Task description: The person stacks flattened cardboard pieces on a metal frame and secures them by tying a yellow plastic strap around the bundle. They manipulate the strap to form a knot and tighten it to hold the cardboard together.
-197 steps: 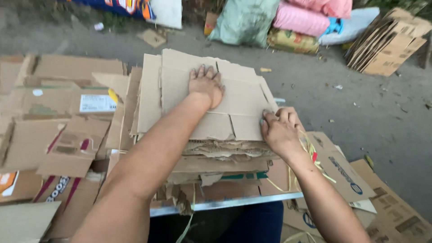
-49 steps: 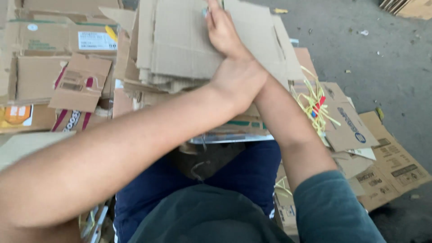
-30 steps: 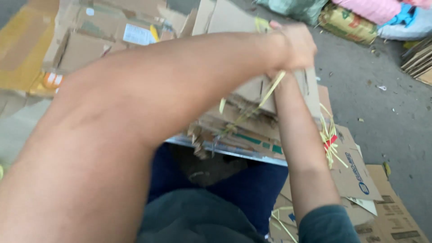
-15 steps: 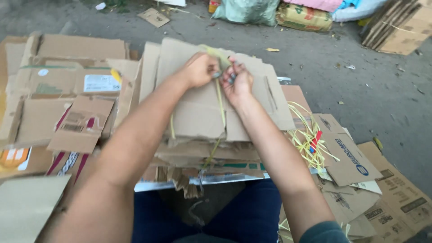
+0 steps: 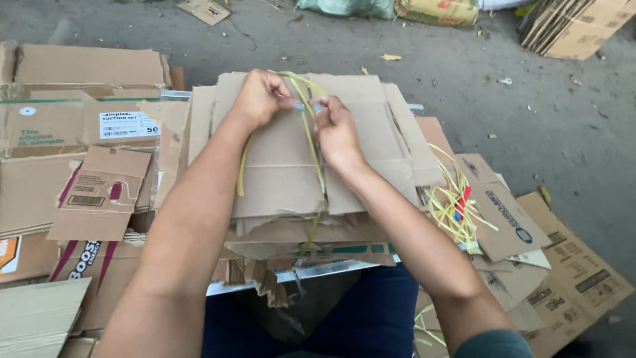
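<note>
Pinching a yellow strap (image 5: 310, 142) with both hands, I work over the far middle of a stack of flattened cardboard (image 5: 291, 179) in front of my knees. My left hand (image 5: 260, 97) is clenched on the strap's upper part, thumb and fingers closed on it; my right hand (image 5: 335, 126) grips it just beside, fingertips almost meeting the left ones. Whether a knot sits between them I cannot quite tell, since the fingers cover that spot. The strap runs down the top sheet toward me and over the near edge, and a loose end curves down on the left. A tangle of yellow strips (image 5: 454, 202) lies to the right on a printed carton (image 5: 503, 215), more flat boxes (image 5: 73, 166) to the left
</note>
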